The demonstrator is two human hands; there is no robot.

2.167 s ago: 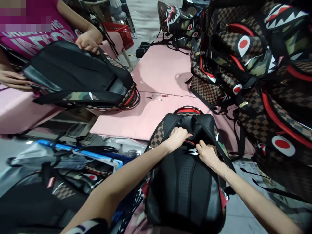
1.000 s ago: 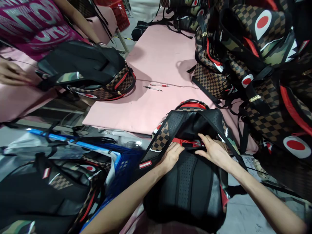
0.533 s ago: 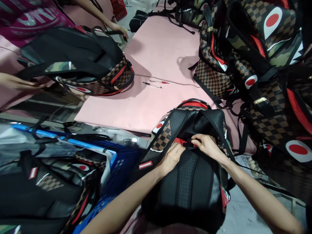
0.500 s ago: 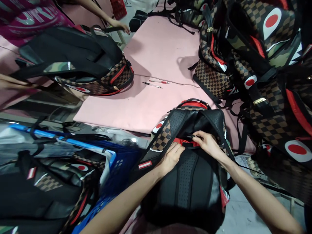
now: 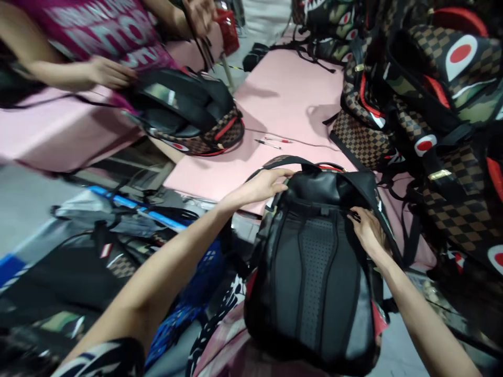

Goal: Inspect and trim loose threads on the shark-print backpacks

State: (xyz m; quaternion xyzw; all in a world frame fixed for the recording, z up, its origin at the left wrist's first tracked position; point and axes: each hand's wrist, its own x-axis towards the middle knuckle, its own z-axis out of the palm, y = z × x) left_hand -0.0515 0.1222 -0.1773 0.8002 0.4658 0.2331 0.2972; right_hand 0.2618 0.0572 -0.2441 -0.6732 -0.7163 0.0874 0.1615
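A black backpack (image 5: 318, 272) stands tilted in front of me, its padded back panel towards me and its top against the table. My left hand (image 5: 267, 187) is at its upper left corner, fingers curled on a shoulder strap (image 5: 291, 160) that arcs over beyond the bag; the exact grip is partly hidden. On the right, my right hand (image 5: 367, 230) pinches a small dark piece, apparently a zipper pull (image 5: 356, 215), at the right end of the back panel's upper seam. The back pocket's red lining does not show.
A pink-covered table (image 5: 291, 78) holds two pens (image 5: 275, 142) and a thin cord. Checkered backpacks (image 5: 451, 199) are heaped on the right. Across the table, a person in a magenta shirt (image 5: 106, 31) handles another backpack (image 5: 196, 110). A blue crate (image 5: 212, 262) and more bags sit lower left.
My left hand has moved from the pocket opening up to the strap, which now lies away from the panel. My right hand has shifted right, and the pocket's red lining has disappeared from sight.
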